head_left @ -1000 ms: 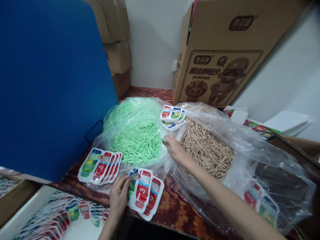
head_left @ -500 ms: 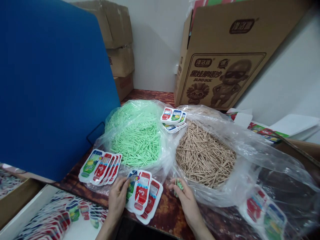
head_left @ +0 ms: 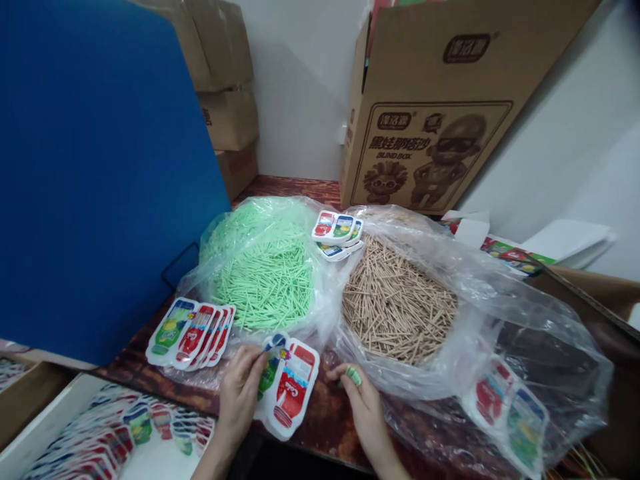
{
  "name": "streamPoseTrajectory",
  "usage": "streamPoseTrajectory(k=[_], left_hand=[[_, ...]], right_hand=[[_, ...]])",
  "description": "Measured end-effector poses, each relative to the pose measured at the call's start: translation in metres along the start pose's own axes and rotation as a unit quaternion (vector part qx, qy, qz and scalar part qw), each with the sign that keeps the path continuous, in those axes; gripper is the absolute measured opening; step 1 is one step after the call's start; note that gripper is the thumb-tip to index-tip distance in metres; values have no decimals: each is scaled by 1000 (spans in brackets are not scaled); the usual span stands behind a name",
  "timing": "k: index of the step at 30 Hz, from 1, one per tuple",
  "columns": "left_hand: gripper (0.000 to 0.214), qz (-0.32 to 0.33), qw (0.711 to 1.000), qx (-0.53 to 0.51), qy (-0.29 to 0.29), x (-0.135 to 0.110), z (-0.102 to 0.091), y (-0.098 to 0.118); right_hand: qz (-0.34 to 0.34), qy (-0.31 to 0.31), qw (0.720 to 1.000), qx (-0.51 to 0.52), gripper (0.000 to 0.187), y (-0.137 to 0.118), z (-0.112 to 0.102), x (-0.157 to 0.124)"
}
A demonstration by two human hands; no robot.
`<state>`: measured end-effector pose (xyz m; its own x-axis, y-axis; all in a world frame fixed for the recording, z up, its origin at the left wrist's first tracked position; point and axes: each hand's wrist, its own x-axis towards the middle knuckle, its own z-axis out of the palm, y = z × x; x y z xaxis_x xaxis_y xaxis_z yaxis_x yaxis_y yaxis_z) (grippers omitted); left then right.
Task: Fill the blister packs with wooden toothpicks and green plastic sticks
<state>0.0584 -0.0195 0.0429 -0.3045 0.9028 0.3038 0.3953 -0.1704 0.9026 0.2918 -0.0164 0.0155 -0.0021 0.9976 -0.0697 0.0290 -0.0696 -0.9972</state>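
Observation:
My left hand (head_left: 239,390) is closed on the edge of bottle-shaped packets (head_left: 295,383), printed with a red cola side and a green lemon side. They overlap closely at the table's front edge. My right hand (head_left: 366,403), fingers curled, grips a small bunch of light green sticks (head_left: 354,375) just right of these packets. Behind my left hand a clear bag holds a heap of green sticks (head_left: 265,283). Brown sticks (head_left: 400,303) fill the bag to its right. A fanned row of similar packets (head_left: 193,333) lies to the left.
More packets (head_left: 337,230) rest between the two bags. A white box (head_left: 65,407) of packets stands at lower left, below a blue panel (head_left: 105,180). Behind is a large carton (head_left: 425,120). Another packet (head_left: 507,410) lies under plastic at right.
The packets in my left hand were fanned apart and now lie nearly on top of each other. My right hand has turned slightly, still holding the green sticks. The view has shifted a little.

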Motion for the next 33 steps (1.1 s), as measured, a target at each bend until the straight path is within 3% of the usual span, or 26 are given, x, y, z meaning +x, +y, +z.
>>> streamPoseTrajectory(k=[3, 9, 14, 18, 21, 26, 30, 33], left_hand=[[20, -32, 996, -62, -56, 0, 17, 21], [26, -115, 961, -148, -204, -8, 47, 43], [25, -172, 935, -206, -234, -17, 54, 39], [23, -183, 930, -221, -232, -21, 53, 37], [24, -167, 935, -213, -228, -20, 54, 40], [25, -111, 951, -210, -196, -14, 60, 44], [25, -117, 955, -224, -154, -11, 66, 45], [25, -113, 958, -227, -136, -7, 70, 48]], right_hand=[[52, 14, 988, 143, 25, -29, -8, 14], [96, -77, 923, 365, 16, -100, -6, 45], [156, -119, 902, 384, 18, -107, 8, 40], [202, -93, 898, 381, 22, -103, 9, 27], [188, -97, 920, 330, 25, -108, 4, 22], [119, -206, 960, 147, 33, -122, -11, 16], [32, -168, 985, 24, 47, -130, -25, 13], [-34, -173, 979, -99, 34, -133, -27, 13]])
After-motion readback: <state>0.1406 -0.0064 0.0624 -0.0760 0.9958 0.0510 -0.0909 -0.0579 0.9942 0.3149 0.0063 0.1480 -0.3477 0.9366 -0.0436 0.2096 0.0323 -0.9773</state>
